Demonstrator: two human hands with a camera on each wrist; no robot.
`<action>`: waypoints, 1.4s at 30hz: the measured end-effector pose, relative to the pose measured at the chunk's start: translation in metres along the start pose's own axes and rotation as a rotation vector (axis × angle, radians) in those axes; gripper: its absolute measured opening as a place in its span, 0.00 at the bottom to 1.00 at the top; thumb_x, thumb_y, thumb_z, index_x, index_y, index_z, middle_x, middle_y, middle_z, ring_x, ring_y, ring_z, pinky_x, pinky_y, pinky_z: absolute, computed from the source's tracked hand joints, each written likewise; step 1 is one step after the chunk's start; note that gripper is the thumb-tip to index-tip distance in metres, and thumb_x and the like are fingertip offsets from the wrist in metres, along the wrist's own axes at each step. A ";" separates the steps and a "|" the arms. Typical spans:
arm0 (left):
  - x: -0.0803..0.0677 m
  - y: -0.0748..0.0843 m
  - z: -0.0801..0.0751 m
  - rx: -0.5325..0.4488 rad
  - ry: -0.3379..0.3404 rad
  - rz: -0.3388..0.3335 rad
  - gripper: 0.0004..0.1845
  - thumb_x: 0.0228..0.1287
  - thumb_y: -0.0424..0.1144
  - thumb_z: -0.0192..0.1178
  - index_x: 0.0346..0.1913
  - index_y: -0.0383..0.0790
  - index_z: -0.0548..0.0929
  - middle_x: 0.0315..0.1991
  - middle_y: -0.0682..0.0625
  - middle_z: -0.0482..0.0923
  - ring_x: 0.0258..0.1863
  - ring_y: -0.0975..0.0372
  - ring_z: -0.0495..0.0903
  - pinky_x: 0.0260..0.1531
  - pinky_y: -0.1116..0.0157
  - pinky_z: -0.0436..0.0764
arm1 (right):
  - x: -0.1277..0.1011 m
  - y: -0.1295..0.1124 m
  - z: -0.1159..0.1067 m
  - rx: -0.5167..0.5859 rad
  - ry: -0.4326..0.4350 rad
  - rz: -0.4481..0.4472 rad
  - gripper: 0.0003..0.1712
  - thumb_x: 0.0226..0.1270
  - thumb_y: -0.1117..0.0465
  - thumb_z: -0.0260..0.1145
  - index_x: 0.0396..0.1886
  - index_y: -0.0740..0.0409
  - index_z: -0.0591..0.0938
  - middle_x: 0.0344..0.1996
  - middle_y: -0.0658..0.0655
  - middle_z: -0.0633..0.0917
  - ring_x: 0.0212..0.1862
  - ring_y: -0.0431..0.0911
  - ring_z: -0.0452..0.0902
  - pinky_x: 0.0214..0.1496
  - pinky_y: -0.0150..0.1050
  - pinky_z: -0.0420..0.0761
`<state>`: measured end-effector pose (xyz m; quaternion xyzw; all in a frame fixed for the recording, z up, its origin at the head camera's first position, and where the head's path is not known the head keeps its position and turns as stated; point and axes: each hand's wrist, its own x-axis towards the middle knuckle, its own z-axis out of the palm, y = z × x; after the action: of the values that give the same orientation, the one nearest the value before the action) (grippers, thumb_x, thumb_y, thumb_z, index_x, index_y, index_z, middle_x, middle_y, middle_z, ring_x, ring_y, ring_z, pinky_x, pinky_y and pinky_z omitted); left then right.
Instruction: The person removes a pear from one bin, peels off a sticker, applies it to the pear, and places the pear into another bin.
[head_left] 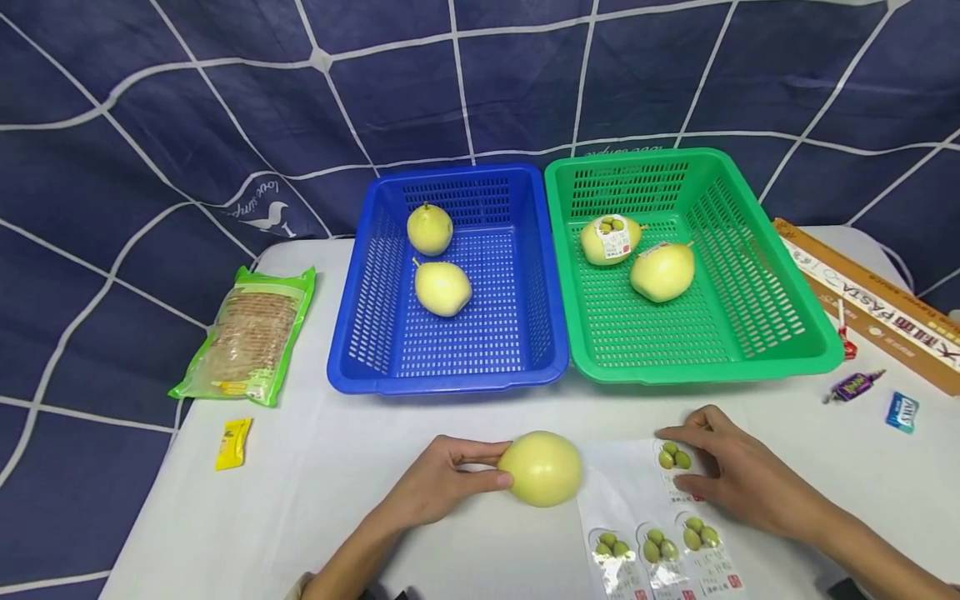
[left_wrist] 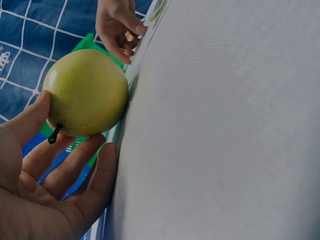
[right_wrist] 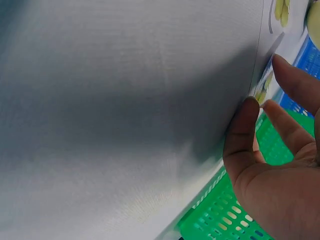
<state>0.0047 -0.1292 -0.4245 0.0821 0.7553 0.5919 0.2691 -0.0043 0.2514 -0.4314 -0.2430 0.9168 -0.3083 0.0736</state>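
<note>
A yellow-green pear (head_left: 542,468) sits at the front middle of the table, and my left hand (head_left: 450,482) grips its stem end between thumb and fingers. The left wrist view shows the dark-stemmed pear (left_wrist: 87,92) close up. My right hand (head_left: 742,479) is at the upper right of a white sheet of pear stickers (head_left: 622,479). Its thumb and forefinger stand apart on either side of the top sticker (head_left: 673,456); in the right wrist view the right hand (right_wrist: 280,150) has its fingertips at the sheet's edge. Several more stickers lie along the sheet's lower part.
Behind the hands, a blue basket (head_left: 450,385) and a green basket (head_left: 705,371) each hold two pears; stickers show on the green basket's pears. A bagged food packet (head_left: 251,337) and yellow sweet (head_left: 233,443) lie left; a pasta box (head_left: 877,304) and wrapped sweets (head_left: 855,385) lie right.
</note>
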 end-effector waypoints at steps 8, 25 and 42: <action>0.000 0.001 0.000 0.018 0.002 0.015 0.20 0.62 0.43 0.69 0.57 0.44 0.84 0.47 0.53 0.86 0.51 0.62 0.82 0.53 0.64 0.78 | 0.000 0.002 0.002 0.010 0.128 -0.117 0.29 0.39 0.76 0.79 0.38 0.45 0.81 0.37 0.40 0.75 0.35 0.34 0.69 0.34 0.25 0.71; 0.002 0.002 0.001 0.058 0.015 0.005 0.20 0.63 0.45 0.68 0.58 0.47 0.84 0.46 0.55 0.86 0.54 0.61 0.80 0.63 0.45 0.67 | 0.031 -0.055 -0.021 0.307 -0.020 -0.254 0.23 0.61 0.79 0.65 0.43 0.46 0.76 0.31 0.41 0.77 0.31 0.37 0.75 0.31 0.31 0.75; 0.004 0.002 -0.003 0.036 -0.024 0.002 0.20 0.65 0.44 0.66 0.60 0.46 0.83 0.47 0.54 0.86 0.53 0.62 0.80 0.59 0.53 0.72 | 0.074 -0.110 0.022 0.265 0.022 -0.385 0.20 0.62 0.76 0.67 0.50 0.53 0.81 0.37 0.44 0.79 0.33 0.34 0.71 0.33 0.27 0.76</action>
<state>-0.0002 -0.1294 -0.4229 0.0947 0.7624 0.5774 0.2763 -0.0190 0.1273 -0.3818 -0.3982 0.8059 -0.4369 0.0346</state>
